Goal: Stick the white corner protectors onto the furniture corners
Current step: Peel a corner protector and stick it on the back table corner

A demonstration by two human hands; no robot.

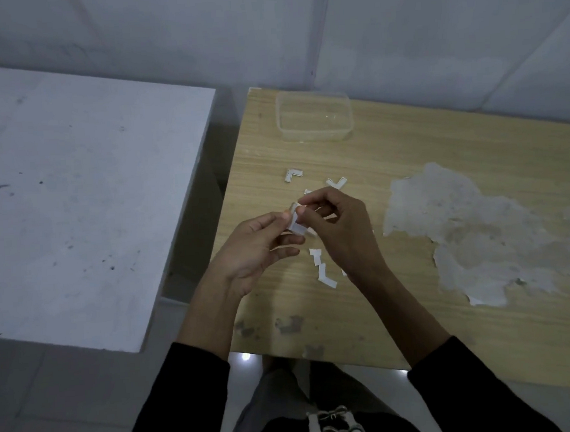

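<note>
The left hand (pixel 259 247) and right hand (pixel 337 226) share a pinching grip on one white corner protector (pixel 294 223). Loose protectors (pixel 293 175) lie on the table (pixel 349 312).

Left hand (pixel 255 247) and right hand (pixel 337 226) meet, fingertips pinching.

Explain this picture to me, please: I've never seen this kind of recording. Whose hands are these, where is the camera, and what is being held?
There is no machine here: a person works with bare hands, and the single picture comes from a camera worn on their head, looking down. The left hand holds a small white corner protector. The right hand pinches its upper edge, perhaps peeling a backing, though that is too small to tell. Below them is a wooden table with a worn pale patch. On it lie more L-shaped protectors, some white strips and a clear plastic container. A white table stands to the left.
</note>
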